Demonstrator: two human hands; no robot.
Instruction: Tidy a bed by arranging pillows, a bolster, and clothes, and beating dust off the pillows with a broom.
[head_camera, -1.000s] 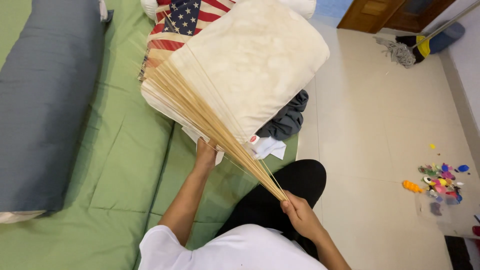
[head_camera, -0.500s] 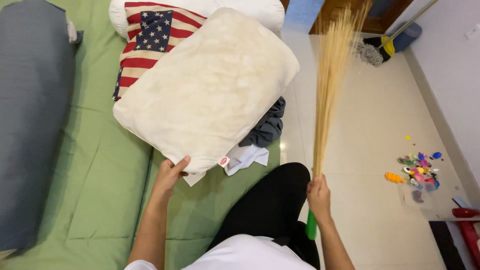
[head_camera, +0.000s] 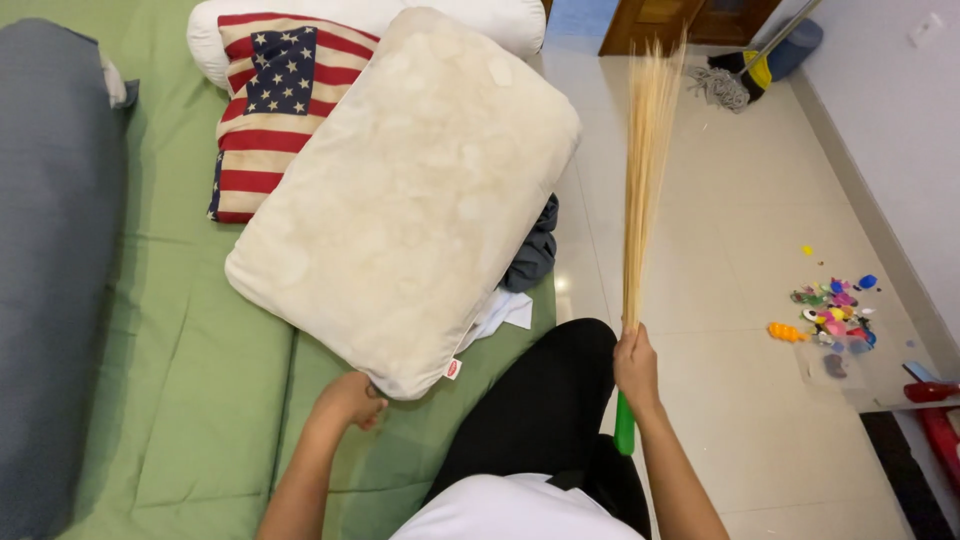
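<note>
Your right hand (head_camera: 636, 366) grips the green-handled straw broom (head_camera: 645, 180) upright over the tiled floor, while your left hand (head_camera: 350, 400) clutches the near corner of the cream rectangular pillow (head_camera: 410, 190) on the green bed (head_camera: 200, 400).

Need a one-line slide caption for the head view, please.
Right hand holds a straw broom upright; left hand grips a cream pillow.

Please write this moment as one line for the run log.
right hand: holds straw broom upright | left hand: at cream pillow corner | pillow: on green mattress
</note>
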